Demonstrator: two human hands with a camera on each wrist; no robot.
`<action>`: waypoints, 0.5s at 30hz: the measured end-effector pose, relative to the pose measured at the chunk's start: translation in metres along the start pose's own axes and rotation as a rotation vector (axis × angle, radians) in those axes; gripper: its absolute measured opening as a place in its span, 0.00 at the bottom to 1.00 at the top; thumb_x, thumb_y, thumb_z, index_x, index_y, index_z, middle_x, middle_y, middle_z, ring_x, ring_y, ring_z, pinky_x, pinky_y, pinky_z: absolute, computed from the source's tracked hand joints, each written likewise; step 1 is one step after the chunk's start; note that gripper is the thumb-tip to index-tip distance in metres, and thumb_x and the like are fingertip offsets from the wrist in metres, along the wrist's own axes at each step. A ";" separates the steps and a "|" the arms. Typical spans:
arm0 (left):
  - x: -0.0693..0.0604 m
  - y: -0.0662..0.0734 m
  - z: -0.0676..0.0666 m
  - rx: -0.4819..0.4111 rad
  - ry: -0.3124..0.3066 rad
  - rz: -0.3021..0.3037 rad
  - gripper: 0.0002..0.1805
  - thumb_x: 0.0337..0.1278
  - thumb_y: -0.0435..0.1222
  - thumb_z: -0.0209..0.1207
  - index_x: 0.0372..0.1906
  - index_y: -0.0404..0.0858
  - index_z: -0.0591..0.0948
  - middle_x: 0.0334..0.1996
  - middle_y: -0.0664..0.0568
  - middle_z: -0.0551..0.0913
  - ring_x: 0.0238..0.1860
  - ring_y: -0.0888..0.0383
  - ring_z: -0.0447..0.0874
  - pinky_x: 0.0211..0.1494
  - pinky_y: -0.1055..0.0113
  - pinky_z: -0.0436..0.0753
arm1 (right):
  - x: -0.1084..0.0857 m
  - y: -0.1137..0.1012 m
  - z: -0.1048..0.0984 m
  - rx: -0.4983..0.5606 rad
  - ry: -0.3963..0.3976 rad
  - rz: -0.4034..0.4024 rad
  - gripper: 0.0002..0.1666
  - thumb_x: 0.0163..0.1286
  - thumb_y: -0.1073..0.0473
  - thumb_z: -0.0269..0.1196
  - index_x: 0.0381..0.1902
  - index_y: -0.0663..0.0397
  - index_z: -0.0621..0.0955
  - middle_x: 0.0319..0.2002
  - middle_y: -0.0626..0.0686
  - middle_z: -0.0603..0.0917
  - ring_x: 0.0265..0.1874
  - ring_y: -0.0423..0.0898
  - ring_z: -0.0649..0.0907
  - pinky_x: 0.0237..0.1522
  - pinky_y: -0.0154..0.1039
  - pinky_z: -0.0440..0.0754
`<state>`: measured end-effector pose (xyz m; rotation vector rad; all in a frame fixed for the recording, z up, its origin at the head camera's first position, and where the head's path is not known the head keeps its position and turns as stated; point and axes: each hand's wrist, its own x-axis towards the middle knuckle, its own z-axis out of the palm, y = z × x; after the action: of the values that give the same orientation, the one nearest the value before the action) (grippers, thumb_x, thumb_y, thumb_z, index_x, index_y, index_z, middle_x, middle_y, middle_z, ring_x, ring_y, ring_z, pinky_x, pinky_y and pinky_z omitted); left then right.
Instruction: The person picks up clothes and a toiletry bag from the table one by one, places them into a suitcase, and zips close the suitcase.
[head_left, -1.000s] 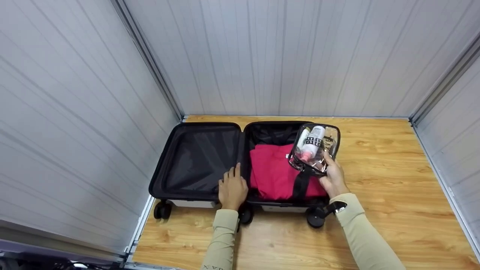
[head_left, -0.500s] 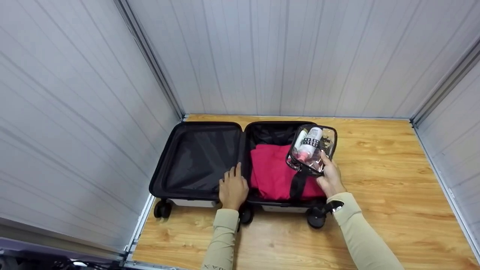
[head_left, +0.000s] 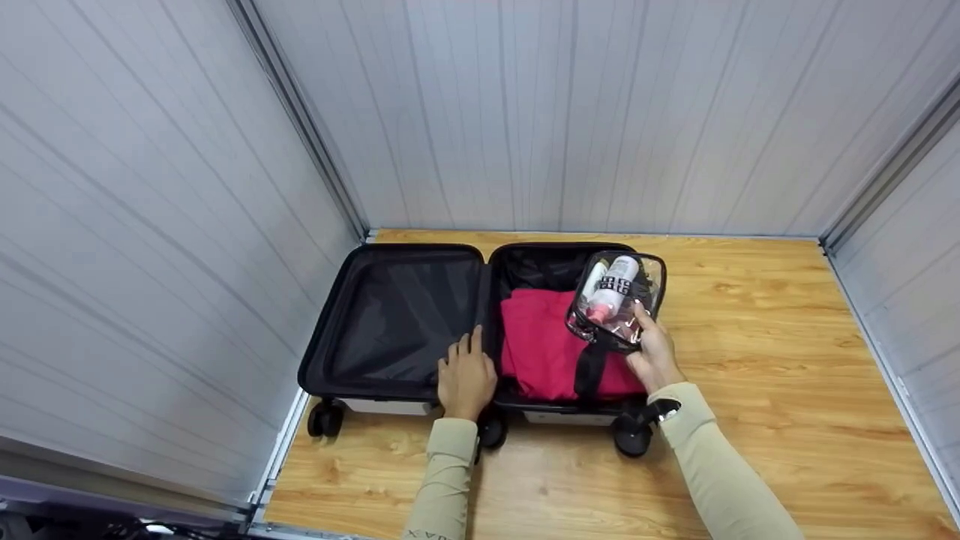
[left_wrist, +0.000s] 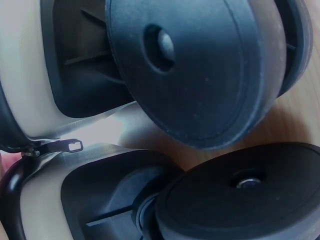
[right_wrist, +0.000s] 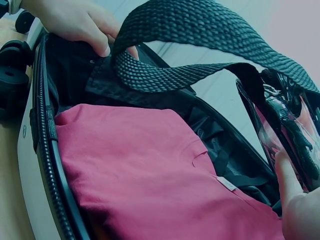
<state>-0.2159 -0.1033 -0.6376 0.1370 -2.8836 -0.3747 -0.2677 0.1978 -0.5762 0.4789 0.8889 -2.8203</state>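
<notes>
An open black-lined suitcase [head_left: 401, 322] lies on the floor. In its right half sits a folded crimson garment [head_left: 544, 345] with a small white label [right_wrist: 226, 183]. My right hand [head_left: 654, 356] holds a clear toiletry bag [head_left: 616, 289] with black trim over that half, thumb on top; the fingers beneath are hidden. Inside the bag lies a white bottle [head_left: 618, 276] with a pink cap, beside other items. From the bag hangs a black woven strap [right_wrist: 200, 30], above the garment in the right wrist view. My left hand [head_left: 466, 379] rests on the suitcase's middle edge, fingers pointing forward.
Black suitcase wheels [head_left: 631, 436] stick out toward me, large in the left wrist view beside a zipper pull [left_wrist: 60, 146]. Wood-look floor [head_left: 780, 360] extends to the right. Pale panel walls [head_left: 562, 112] stand behind and at both sides. Dark cables [head_left: 161, 530] lie at bottom left.
My right hand has shifted a little to the left with the toiletry bag, further over the garment. The left hand has stayed in place.
</notes>
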 end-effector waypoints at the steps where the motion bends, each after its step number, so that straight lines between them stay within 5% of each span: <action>1: 0.000 0.000 0.000 -0.003 0.004 0.000 0.28 0.76 0.42 0.48 0.78 0.48 0.67 0.67 0.45 0.78 0.65 0.43 0.77 0.61 0.41 0.78 | 0.000 0.000 0.000 -0.001 -0.001 0.003 0.10 0.81 0.58 0.50 0.47 0.52 0.79 0.36 0.51 0.88 0.37 0.44 0.88 0.46 0.38 0.86; 15: 0.000 0.000 -0.002 0.004 0.024 0.010 0.28 0.75 0.41 0.49 0.77 0.47 0.68 0.66 0.45 0.80 0.64 0.43 0.78 0.60 0.42 0.79 | 0.010 0.007 0.006 0.019 -0.009 0.002 0.13 0.82 0.59 0.49 0.59 0.51 0.73 0.39 0.51 0.88 0.40 0.43 0.88 0.50 0.37 0.86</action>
<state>-0.2160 -0.1040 -0.6362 0.1268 -2.8606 -0.3627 -0.2767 0.1889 -0.5788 0.4696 0.8604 -2.8292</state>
